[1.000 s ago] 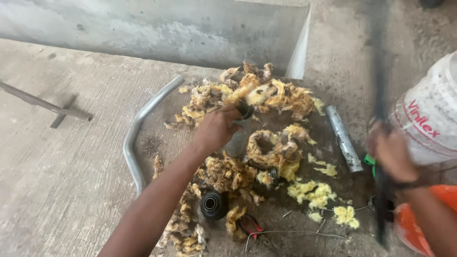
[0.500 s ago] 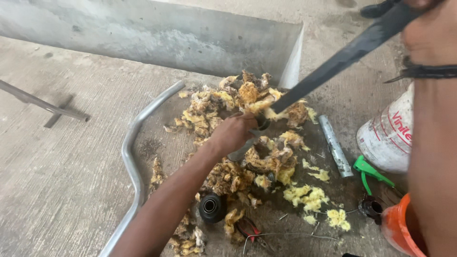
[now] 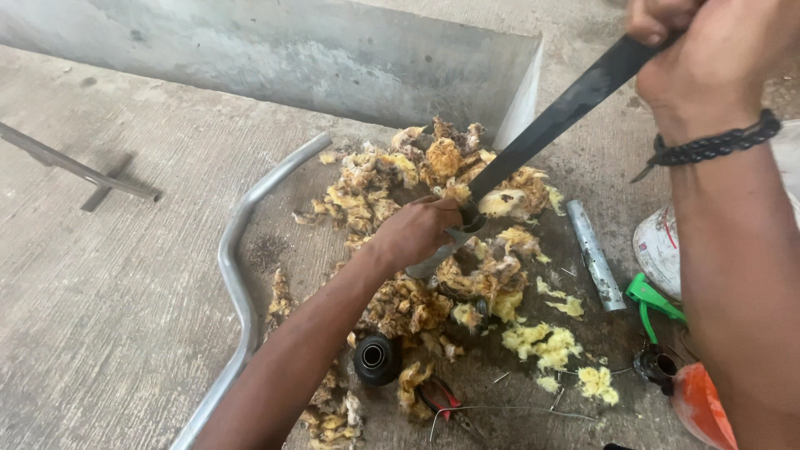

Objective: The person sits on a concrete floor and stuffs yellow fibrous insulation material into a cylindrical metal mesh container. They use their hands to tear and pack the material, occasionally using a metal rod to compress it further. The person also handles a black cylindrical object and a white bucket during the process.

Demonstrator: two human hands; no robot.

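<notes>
Since a moment ago the right hand (image 3: 696, 62) has drawn nearer at the top right, and the long dark blade (image 3: 554, 121) it grips now slants down so that its tip meets the short grey metal tube (image 3: 446, 250) — before, the blade stood further off. The right fingers are wrapped tight round the blade's upper end; a black braided cord circles that wrist. The left hand (image 3: 417, 233) is closed round the tube, which lies on the heap of crumbly yellow-brown foam scraps (image 3: 417, 304) on the rough concrete floor (image 3: 108, 283). A bent, smooth grey pipe (image 3: 237, 275) curves along the heap's left edge. A second straight silver tube (image 3: 596, 254) lies to the right, apart from the heap. A black ribbed rubber boot (image 3: 375, 358) sits below the forearm, red-handled pliers (image 3: 442, 396) just beside it. At the right edge stand a white plastic bucket (image 3: 658, 250) and a green plastic clip (image 3: 654, 300).
</notes>
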